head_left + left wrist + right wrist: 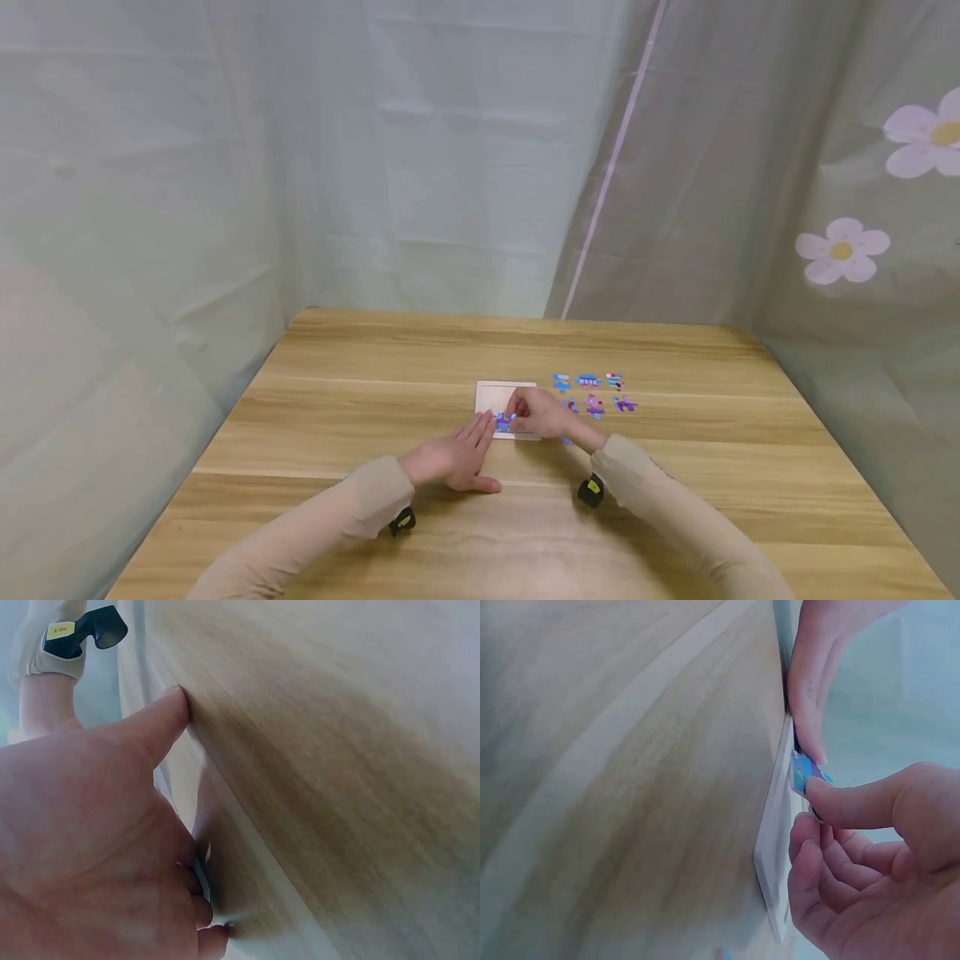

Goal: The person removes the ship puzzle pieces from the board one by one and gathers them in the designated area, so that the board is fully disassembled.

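Observation:
A shallow white-rimmed puzzle tray (506, 384) lies near the middle of the table. In its lower left part is a blue and purple jigsaw piece (503, 422). My right hand (538, 412) bends over the tray and pinches the piece by its right side; the right wrist view shows the thumb (847, 805) at the piece's edge, with the other fingers curled beneath. My left hand (463, 457) rests at the tray's left edge, fingers straight and thumb spread onto the table. Its fingertips come right up to the piece.
Several loose jigsaw pieces (589, 381) in blue, pink and purple lie in rows right of the tray, partly hidden by my right hand. Wood-grain tabletop (360, 367) surrounds the tray. Hanging cloth (450, 167) stands behind the table and along both sides.

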The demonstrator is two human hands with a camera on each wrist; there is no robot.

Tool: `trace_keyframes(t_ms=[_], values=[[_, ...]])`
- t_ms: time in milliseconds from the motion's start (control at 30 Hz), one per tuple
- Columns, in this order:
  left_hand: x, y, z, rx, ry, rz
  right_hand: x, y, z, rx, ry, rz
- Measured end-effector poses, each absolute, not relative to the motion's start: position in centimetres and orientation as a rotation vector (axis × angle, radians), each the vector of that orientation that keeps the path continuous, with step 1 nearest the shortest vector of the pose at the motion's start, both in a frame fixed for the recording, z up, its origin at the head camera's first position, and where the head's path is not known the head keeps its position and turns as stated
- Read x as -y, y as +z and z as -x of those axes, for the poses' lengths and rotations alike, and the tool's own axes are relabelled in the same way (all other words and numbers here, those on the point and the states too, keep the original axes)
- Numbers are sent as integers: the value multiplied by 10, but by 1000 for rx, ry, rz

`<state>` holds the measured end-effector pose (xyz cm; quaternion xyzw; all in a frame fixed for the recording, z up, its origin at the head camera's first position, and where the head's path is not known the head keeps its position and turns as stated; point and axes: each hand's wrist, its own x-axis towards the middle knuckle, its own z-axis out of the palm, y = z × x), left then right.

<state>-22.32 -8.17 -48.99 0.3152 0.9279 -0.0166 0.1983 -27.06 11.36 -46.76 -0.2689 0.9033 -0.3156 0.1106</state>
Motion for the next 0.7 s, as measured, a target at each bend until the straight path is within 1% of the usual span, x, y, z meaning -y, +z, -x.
trace_keyframes(t_ms=[100, 500, 700], values=[[83, -491, 224, -2598, -42, -882, -114, -468, 271, -2665, -960, 799], [91, -504, 225, -2656, -9, -940, -131, -470, 273, -2613, -1082, 689], [91, -507, 227, -2667, -23, -940, -136, -469, 274, -2570, -1145, 704]])
